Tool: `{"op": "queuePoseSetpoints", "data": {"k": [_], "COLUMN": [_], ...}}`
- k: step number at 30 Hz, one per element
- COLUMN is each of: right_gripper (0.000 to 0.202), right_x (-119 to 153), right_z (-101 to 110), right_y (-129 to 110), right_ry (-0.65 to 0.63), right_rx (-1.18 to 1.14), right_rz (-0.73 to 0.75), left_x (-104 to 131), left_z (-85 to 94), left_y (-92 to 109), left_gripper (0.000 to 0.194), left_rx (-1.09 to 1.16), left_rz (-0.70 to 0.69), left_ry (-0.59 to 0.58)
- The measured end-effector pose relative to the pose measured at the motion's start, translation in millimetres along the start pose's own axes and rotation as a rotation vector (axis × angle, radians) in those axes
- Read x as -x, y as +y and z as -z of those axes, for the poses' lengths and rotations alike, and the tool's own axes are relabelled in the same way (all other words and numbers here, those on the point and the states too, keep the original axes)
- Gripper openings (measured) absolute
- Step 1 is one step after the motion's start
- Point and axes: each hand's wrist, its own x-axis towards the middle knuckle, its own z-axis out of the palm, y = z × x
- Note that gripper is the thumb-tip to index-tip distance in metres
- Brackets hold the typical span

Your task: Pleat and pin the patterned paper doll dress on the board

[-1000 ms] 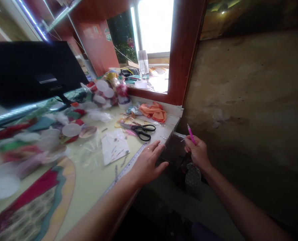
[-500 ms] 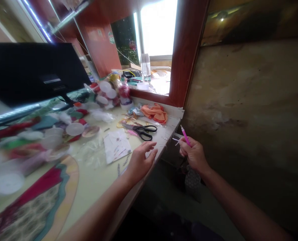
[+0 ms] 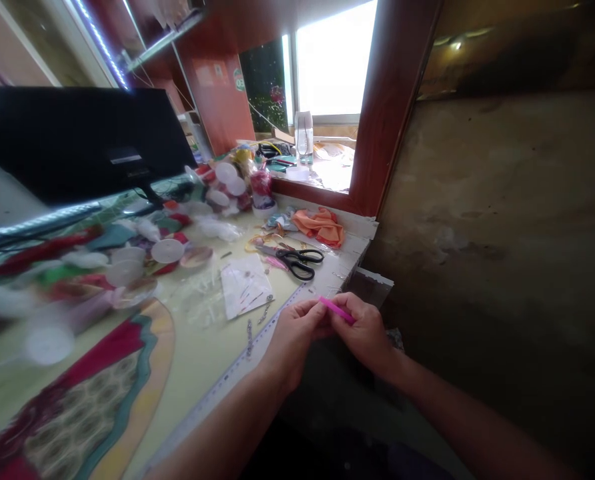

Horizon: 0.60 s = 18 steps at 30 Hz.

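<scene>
My right hand [image 3: 365,328] is closed around a pink pen-like tool [image 3: 337,311], just off the table's front edge. Beside it, my left hand [image 3: 297,333] has its fingers pinched together near the tool's left end; whatever lies between them is too small to make out. The two hands meet at the fingertips. Black-handled scissors [image 3: 297,259] lie on the table beyond them. A white packet [image 3: 246,285] and short beaded chains [image 3: 265,310] lie to the left, near a long clear ruler [image 3: 227,375] along the edge.
Orange cloth [image 3: 320,227] lies at the table's far corner. Blurred spools and fabric pieces [image 3: 122,267] cover the left side, before a dark monitor [image 3: 77,143]. A patterned fabric piece [image 3: 97,393] lies at the lower left. A stained wall [image 3: 502,200] stands at right.
My hands have come together; the left has closed its fingers. The pink tool has tilted from steep to nearly flat. The view has shifted slightly, and the beaded strand at my right hand is hidden.
</scene>
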Motion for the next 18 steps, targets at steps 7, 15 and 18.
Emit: {"op": "queuePoseSetpoints", "data": {"k": [7, 15, 18], "right_gripper": [0.016, 0.02, 0.022], "right_x": [1.6, 9.1, 9.1], "right_z": [-2.5, 2.6, 6.0], "right_y": [5.0, 19.2, 29.7], "right_ry": [-0.015, 0.137, 0.175], "right_rx": [-0.061, -0.27, -0.376], "right_rz": [0.03, -0.056, -0.095], "left_x": [-6.1, -6.9, -7.5], "left_z": [5.7, 8.8, 10.4], "left_y": [-2.8, 1.7, 1.0], "left_gripper": [0.013, 0.011, 0.012], "left_rx": [0.185, 0.178, 0.151], "left_rz": [0.063, 0.081, 0.068], "left_ry": [0.1, 0.113, 0.117]}}
